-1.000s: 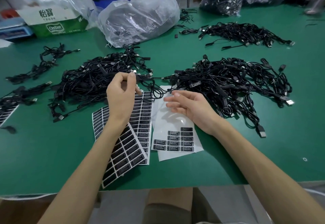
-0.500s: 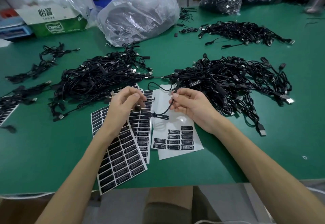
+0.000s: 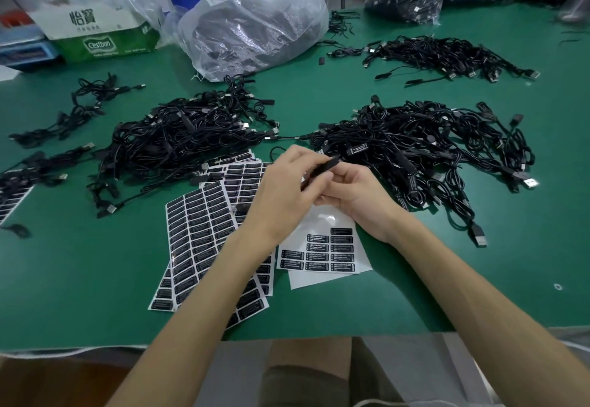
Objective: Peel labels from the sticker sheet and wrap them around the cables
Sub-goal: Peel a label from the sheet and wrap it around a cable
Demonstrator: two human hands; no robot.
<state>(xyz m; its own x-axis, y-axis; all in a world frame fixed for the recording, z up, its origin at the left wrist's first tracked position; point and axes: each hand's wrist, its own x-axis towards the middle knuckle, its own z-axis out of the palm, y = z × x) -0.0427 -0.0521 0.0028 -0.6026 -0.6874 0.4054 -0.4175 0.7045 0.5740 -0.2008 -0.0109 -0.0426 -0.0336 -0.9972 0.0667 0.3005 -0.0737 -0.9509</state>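
Note:
My left hand and my right hand meet above the white sticker sheet, and both grip one black cable by its slim black inline module. That sheet keeps a few black labels in its lower part. Full sheets of black labels fan out under my left forearm. A big pile of black cables lies right of my hands, another pile left of them.
Clear plastic bags and a green-and-white carton stand at the back of the green table. Smaller cable bunches lie far left and back right. A loose USB plug sits right of my right wrist.
My left hand pulled a cable from the left pile and brought it rightward over the white sheet. My right hand took hold of it too, and both hands closed together.

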